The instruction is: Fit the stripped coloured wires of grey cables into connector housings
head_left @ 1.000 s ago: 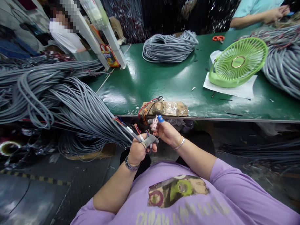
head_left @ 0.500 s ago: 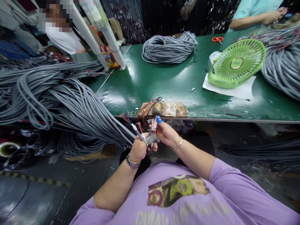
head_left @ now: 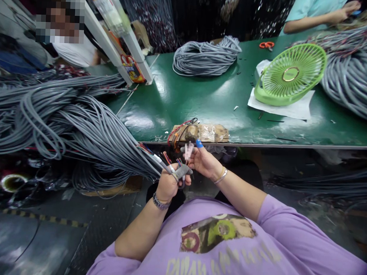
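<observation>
My left hand (head_left: 169, 184) is closed round the stripped ends of grey cables (head_left: 146, 166) at the front edge of the bench. A grey cover wraps its thumb. Thin coloured wires (head_left: 166, 157) fan out above that fist, and a pale pinkish bundle (head_left: 188, 151), blurred, stands up from it. Just to the right, my right hand (head_left: 209, 164) has its blue-capped thumb raised away from its fingers. Those fingers are bent behind the pale bundle; whether they touch it I cannot tell.
A wooden block (head_left: 206, 133) with tape and red and black leads sits at the bench edge. Behind are a cable coil (head_left: 206, 58), a green fan (head_left: 289, 75) and orange scissors (head_left: 266, 45). Grey cables (head_left: 51, 117) heap at left. Two other people are beyond.
My right thumb has lifted off the pale bundle and moved slightly right. My left hand, still gripping the cables, has shifted a little left, and the coloured wires lean further left.
</observation>
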A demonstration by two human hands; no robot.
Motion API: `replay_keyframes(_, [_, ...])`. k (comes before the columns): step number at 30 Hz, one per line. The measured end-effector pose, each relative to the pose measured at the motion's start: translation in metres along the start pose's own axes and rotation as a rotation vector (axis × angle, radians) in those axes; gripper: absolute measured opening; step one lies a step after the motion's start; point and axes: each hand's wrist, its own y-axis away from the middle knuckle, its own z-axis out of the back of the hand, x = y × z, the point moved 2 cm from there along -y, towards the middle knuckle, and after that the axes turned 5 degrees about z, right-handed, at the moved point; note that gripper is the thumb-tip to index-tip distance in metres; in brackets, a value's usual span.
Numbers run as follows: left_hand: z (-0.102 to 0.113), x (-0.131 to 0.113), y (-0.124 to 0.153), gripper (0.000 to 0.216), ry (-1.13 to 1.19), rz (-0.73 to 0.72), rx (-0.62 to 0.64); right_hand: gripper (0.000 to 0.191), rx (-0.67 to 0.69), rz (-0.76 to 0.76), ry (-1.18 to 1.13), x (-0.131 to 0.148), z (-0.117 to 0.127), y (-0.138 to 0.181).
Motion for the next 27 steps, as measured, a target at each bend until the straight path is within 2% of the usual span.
replay_keyframes(5, [0.001, 0.001, 0.009, 0.028, -0.029, -0.05, -0.019, 0.052, -0.01, 0.003, 0.007, 0.0, -0.001, 0.0])
replay_keyframes(11, [-0.001, 0.001, 0.016, 0.024, 0.03, -0.083, -0.158, 0.024, -0.021, 0.046, 0.051, 0.0, -0.005, 0.004])
replay_keyframes(18, [-0.007, 0.005, 0.008, 0.027, 0.036, -0.112, -0.208, 0.042, -0.077, 0.053, 0.059, 0.0, -0.005, 0.002])
replay_keyframes(21, [-0.008, 0.005, 0.006, 0.028, 0.044, -0.104, -0.205, 0.046, -0.112, 0.191, 0.14, -0.004, -0.003, -0.002])
replay_keyframes(24, [-0.009, 0.006, 0.004, 0.029, 0.043, -0.09, -0.2, 0.052, -0.21, 0.385, 0.233, -0.006, 0.002, -0.004])
replay_keyframes(27, [-0.011, 0.008, 0.002, 0.029, 0.028, -0.1, -0.203, 0.055, -0.186, 0.369, 0.245, -0.009, 0.005, -0.009])
